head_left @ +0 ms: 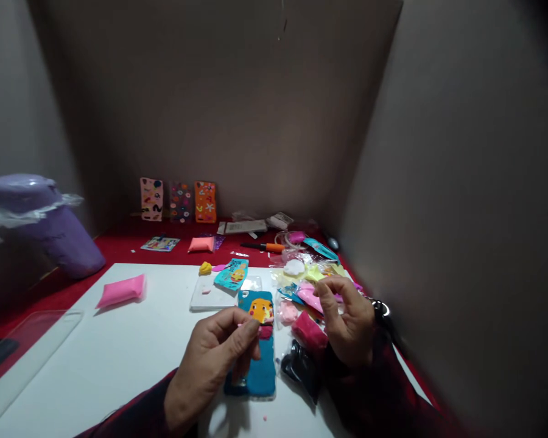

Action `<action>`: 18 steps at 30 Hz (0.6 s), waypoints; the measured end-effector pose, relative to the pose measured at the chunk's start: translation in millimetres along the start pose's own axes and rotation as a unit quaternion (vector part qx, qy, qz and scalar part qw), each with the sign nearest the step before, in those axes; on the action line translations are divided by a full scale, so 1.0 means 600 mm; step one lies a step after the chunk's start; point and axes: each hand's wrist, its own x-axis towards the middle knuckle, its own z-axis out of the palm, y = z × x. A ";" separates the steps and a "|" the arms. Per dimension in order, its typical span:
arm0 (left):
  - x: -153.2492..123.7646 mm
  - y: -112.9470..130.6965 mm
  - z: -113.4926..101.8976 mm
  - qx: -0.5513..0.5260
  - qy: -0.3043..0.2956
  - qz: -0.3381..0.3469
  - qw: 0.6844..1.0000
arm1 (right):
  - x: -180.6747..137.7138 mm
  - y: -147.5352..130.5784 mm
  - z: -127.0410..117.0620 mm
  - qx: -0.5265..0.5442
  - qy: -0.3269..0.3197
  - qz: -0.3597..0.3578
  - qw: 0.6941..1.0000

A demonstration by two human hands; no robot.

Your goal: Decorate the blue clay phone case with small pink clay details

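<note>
A phone case covered in teal clay lies upright before me, bearing an orange clay face with a dark pink patch beneath it. Over its left side is my left hand, closed with thumb and forefinger pinched together; a hint of pink shows at the fingertips, too small to name. My right hand is also closed in a pinch, above the clay packets on the right; whatever it holds is hidden. Close to it are a crimson clay pack, a pale pink lump and a bag of black clay.
A white board covers the red-clothed table. Pink clay lies left, with a purple tumbler beyond. A teal packet rests on a white tray. Behind stand decorated cases; an orange-handled tool lies nearby.
</note>
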 end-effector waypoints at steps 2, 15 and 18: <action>0.001 -0.002 0.000 -0.010 0.001 0.000 1.000 | 0.006 0.005 -0.002 0.018 0.009 0.022 1.000; 0.005 -0.016 0.004 -0.049 -0.030 -0.066 0.996 | -0.020 -0.023 0.010 0.140 -0.227 -0.017 0.964; 0.005 -0.015 0.004 -0.054 -0.026 -0.073 0.996 | -0.025 -0.032 0.011 0.176 -0.248 -0.023 0.952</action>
